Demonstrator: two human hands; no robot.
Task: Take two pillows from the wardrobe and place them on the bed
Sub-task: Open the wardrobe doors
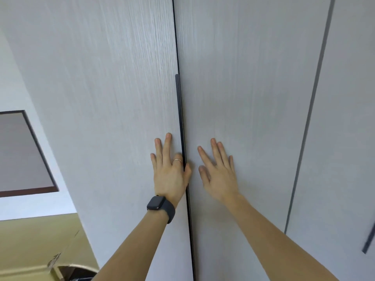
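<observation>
A pale grey wardrobe fills the view, its two front doors closed. My left hand (169,169), with a ring and a dark watch on the wrist, lies flat on the left door (105,102). Its thumb and one fingertip hook the dark vertical handle strip (180,118) at the seam. My right hand (218,171) is spread flat on the right door (247,98), fingers apart, holding nothing. No pillows or bed are in sight.
A third wardrobe door (345,138) stands further right, past a grey vertical gap. On the left are a white wall, a dark-framed panel (22,153) and a yellowish floor (36,244) with a round dark object at the bottom edge.
</observation>
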